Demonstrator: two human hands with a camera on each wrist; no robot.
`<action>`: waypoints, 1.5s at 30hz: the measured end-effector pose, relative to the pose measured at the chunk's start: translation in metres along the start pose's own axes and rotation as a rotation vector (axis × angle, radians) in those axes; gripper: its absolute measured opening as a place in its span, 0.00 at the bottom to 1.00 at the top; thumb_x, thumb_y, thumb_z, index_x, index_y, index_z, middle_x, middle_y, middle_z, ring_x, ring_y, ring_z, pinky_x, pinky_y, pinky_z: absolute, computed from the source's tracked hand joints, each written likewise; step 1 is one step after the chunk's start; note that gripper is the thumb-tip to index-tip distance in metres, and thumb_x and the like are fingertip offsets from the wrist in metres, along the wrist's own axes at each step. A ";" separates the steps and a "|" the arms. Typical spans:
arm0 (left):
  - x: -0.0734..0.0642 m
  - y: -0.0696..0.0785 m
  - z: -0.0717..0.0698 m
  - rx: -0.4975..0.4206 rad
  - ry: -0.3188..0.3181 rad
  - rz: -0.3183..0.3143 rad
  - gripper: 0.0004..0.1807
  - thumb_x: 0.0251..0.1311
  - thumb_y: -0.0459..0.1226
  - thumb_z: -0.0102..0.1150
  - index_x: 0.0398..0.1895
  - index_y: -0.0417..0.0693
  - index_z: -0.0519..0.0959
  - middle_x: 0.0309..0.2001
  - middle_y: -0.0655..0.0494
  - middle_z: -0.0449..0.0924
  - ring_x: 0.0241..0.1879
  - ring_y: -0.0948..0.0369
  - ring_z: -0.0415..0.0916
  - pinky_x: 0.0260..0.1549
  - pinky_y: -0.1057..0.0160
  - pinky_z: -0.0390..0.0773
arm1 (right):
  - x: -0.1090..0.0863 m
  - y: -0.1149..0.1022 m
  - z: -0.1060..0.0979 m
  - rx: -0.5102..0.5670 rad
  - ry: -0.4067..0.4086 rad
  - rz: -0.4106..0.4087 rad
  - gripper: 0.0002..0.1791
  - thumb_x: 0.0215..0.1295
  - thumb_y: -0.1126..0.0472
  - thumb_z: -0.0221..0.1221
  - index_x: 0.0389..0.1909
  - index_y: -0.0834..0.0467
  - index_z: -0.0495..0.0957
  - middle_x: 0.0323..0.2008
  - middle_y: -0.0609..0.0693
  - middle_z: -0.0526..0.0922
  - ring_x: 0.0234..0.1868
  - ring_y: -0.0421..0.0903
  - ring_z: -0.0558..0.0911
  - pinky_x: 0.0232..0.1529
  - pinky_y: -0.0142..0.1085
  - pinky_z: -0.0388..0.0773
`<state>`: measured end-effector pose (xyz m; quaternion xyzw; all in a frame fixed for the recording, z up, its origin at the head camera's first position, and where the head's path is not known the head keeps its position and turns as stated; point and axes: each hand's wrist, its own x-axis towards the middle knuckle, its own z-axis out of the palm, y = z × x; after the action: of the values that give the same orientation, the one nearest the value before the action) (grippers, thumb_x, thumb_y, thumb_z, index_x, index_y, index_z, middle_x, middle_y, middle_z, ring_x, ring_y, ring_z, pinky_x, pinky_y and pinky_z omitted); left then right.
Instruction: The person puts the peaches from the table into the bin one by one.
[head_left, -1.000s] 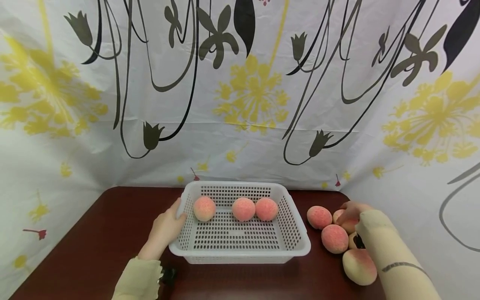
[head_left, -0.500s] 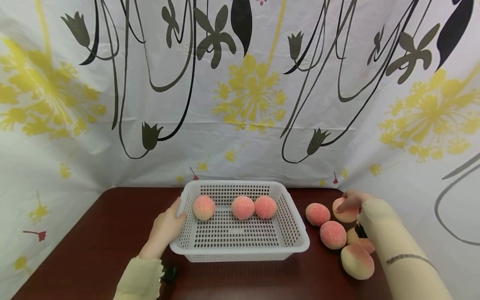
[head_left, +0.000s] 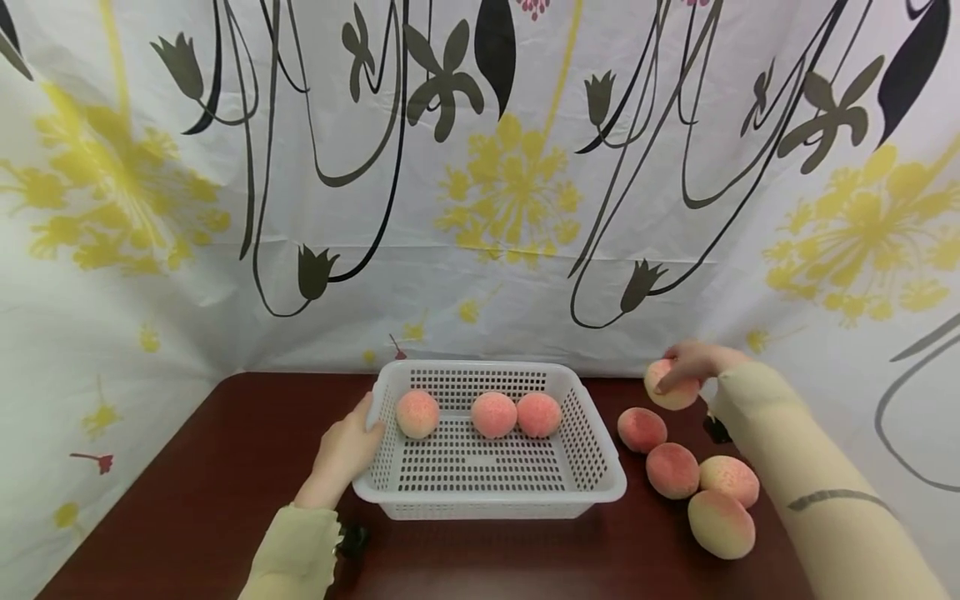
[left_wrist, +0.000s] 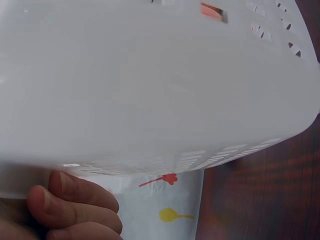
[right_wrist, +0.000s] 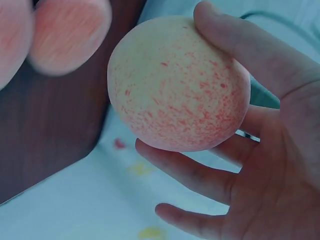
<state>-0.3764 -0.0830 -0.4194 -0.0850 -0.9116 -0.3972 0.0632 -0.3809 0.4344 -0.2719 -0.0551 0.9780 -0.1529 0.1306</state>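
A white perforated plastic basket [head_left: 480, 510] stands on the table with three peaches inside: one peach [head_left: 417, 414] at the left, two side by side, a peach [head_left: 494, 415] and a peach [head_left: 539, 415]. My left hand [head_left: 348, 446] grips the basket's left rim, thumb over it; in the left wrist view the fingers [left_wrist: 80, 202] curl beneath the rim. Right of the basket, my right hand [head_left: 697, 362] holds a pale peach [right_wrist: 180, 85] with red speckles above the table, between thumb and fingers.
Several peaches lie on the dark red-brown table [head_left: 187, 483] right of the basket, among them a red peach [head_left: 672, 471] and a yellowish peach [head_left: 722, 523]. A white patterned cloth [head_left: 480, 317] hangs behind the table and along both sides.
My right hand has picked the peach up from the group and moved it up and slightly left. My left hand keeps its grip on the basket. The head view has shifted slightly.
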 end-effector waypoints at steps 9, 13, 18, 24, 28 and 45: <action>-0.002 0.001 -0.002 -0.017 0.002 -0.008 0.34 0.69 0.37 0.48 0.75 0.35 0.51 0.52 0.30 0.75 0.25 0.57 0.75 0.27 0.55 0.76 | 0.026 -0.081 0.006 -0.098 0.090 -0.080 0.38 0.51 0.51 0.70 0.57 0.71 0.72 0.49 0.63 0.77 0.42 0.52 0.77 0.40 0.45 0.75; -0.003 0.001 -0.002 -0.019 0.005 -0.004 0.34 0.69 0.37 0.48 0.75 0.35 0.51 0.53 0.30 0.75 0.25 0.57 0.75 0.28 0.55 0.76 | 0.039 -0.114 0.013 -0.134 0.121 -0.122 0.37 0.50 0.49 0.70 0.59 0.66 0.74 0.50 0.61 0.78 0.44 0.52 0.77 0.43 0.45 0.74; -0.003 0.001 -0.002 -0.022 0.008 -0.003 0.35 0.69 0.37 0.49 0.75 0.35 0.51 0.53 0.30 0.75 0.25 0.57 0.76 0.27 0.56 0.76 | 0.056 -0.156 0.029 -0.165 0.095 -0.182 0.36 0.50 0.50 0.70 0.61 0.58 0.74 0.51 0.56 0.78 0.48 0.51 0.76 0.46 0.46 0.73; -0.001 0.001 -0.001 -0.012 0.013 -0.002 0.34 0.69 0.38 0.49 0.74 0.35 0.52 0.56 0.30 0.73 0.27 0.56 0.76 0.30 0.54 0.76 | 0.075 -0.200 0.062 -0.176 -0.002 -0.271 0.35 0.51 0.52 0.70 0.62 0.54 0.73 0.54 0.52 0.77 0.52 0.50 0.75 0.49 0.45 0.73; -0.001 0.001 -0.001 -0.015 0.010 -0.005 0.34 0.69 0.38 0.49 0.74 0.35 0.52 0.57 0.30 0.72 0.28 0.56 0.76 0.30 0.53 0.77 | 0.081 -0.222 0.084 -0.177 -0.048 -0.322 0.35 0.49 0.54 0.72 0.61 0.53 0.75 0.52 0.49 0.77 0.50 0.47 0.75 0.48 0.42 0.73; -0.001 0.002 -0.001 -0.007 0.027 0.006 0.34 0.69 0.38 0.50 0.74 0.35 0.53 0.54 0.30 0.75 0.28 0.55 0.77 0.31 0.51 0.77 | 0.098 -0.243 0.153 -0.247 -0.089 -0.395 0.36 0.41 0.63 0.73 0.58 0.44 0.78 0.49 0.37 0.79 0.47 0.39 0.75 0.55 0.42 0.68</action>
<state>-0.3750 -0.0831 -0.4174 -0.0827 -0.9090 -0.4012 0.0767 -0.4172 0.1458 -0.3598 -0.2674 0.9529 -0.0519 0.1335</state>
